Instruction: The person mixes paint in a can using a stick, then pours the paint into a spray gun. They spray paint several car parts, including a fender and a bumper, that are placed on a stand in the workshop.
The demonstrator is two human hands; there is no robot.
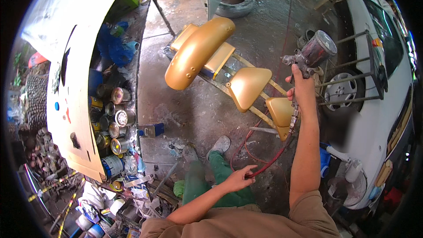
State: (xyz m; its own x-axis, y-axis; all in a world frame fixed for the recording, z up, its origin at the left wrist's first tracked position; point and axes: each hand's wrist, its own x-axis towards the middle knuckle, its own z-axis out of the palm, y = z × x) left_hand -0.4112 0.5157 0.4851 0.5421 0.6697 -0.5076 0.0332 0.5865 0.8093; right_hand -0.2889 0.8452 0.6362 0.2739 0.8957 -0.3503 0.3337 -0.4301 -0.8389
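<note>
Right of the gold motorcycle fender (200, 53), the right hand (304, 89) is closed around the handle of a spray gun (316, 49), while the left hand (240, 179), below and right of the fender, curls loosely around the red hose (274, 159). Two gold panels (250, 86) rest on the rack (243, 61) to the fender's lower right; a slackening left grip could let the hose brush the nearer one and mar its finish, and overtilting the gun might drip paint.
</note>
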